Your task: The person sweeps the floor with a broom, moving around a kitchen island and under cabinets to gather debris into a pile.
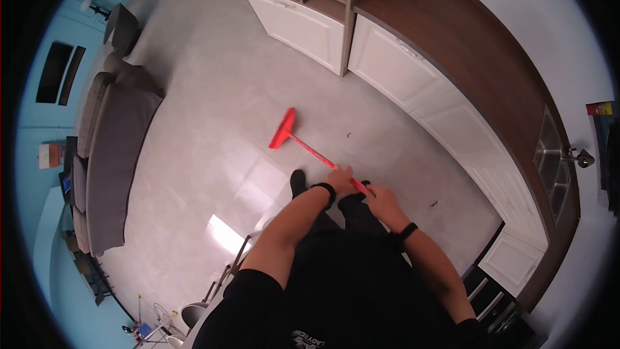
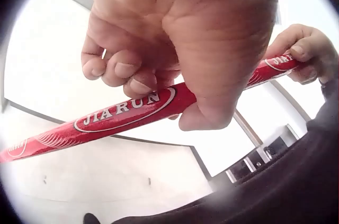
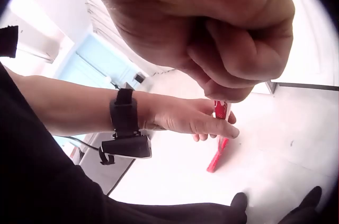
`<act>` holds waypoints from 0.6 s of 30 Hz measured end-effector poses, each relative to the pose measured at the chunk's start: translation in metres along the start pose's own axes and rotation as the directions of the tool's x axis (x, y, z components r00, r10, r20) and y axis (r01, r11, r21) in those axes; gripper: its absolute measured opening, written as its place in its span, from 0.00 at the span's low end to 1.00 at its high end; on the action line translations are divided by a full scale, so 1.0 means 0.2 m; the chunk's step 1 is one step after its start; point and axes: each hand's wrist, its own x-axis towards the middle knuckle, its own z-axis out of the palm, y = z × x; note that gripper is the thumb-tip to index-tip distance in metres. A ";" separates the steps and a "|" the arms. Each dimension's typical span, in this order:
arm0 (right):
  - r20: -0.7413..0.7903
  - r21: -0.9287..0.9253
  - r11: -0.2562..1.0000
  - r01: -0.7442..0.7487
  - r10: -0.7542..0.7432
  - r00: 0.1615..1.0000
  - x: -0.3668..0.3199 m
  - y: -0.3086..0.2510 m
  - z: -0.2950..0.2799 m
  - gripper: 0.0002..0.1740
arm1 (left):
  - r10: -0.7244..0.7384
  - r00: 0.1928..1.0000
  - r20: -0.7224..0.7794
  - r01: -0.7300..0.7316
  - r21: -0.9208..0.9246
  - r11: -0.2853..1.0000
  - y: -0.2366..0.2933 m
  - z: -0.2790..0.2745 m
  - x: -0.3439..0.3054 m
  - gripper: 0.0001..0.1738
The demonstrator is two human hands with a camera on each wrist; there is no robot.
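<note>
A red broom [image 1: 312, 150] stretches out in front of me, its wide bristled head [image 1: 283, 129] at the floor. My left hand [image 1: 340, 179] grips the handle part way down, thumb on one side and fingers curled round the other. Close to the handle's upper end, my right hand [image 1: 384, 205] is wrapped in a fist. White "JIARUN" lettering shows on the red handle [image 2: 124, 112] in the left wrist view. In the right wrist view, the right fist [image 3: 228, 38] hides the top of the handle, and the left hand [image 3: 190, 115] sits lower along it.
Small dark bits [image 1: 349, 134] lie on the pale floor [image 1: 213, 90], right of the broom head. White cabinets [image 1: 403, 68] with a brown countertop [image 1: 445, 19] and a sink [image 1: 550, 155] line the right. A grey sofa [image 1: 119, 155] stands left; chairs [image 1: 223, 278] are behind my left elbow.
</note>
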 end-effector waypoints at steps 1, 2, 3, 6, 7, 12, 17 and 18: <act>0.030 -0.039 0.998 -0.054 0.056 0.998 -0.07 0.05 -0.07 0.17 | 0.053 0.997 0.062 -0.054 0.016 0.998 0.08 0.08 0.03 0.44; 0.053 -0.076 0.991 -0.111 0.115 0.992 -0.15 0.11 -0.16 0.17 | 0.177 0.977 0.115 -0.183 0.044 0.982 0.14 0.18 0.09 0.43; 0.034 -0.075 0.988 -0.136 0.139 0.990 -0.24 0.20 -0.22 0.18 | 0.300 0.939 0.171 -0.315 0.069 0.947 0.20 0.29 0.16 0.43; -0.030 0.011 0.973 -0.231 0.231 0.972 -0.57 0.52 -0.36 0.18 | 0.464 0.803 0.375 -0.465 -0.094 0.880 0.54 0.35 0.15 0.35; -0.052 0.005 0.962 -0.274 0.274 0.960 -0.68 0.55 -0.40 0.18 | 0.503 0.719 0.479 -0.467 -0.203 0.861 0.63 0.38 0.16 0.33; -0.103 0.015 0.931 -0.365 0.364 0.926 -1.02 0.35 -0.54 0.18 | 0.626 0.506 0.593 -0.609 -0.268 0.747 0.87 0.49 0.12 0.26; -0.202 0.065 0.982 -0.178 0.187 0.961 -0.97 0.13 -0.60 0.16 | 0.685 0.573 0.451 -0.759 -0.023 0.650 0.87 0.18 -0.03 0.19; -0.201 0.062 0.983 -0.173 0.182 0.963 -0.93 0.08 -0.62 0.16 | 0.704 0.595 0.389 -0.774 0.038 0.632 0.83 0.12 -0.04 0.18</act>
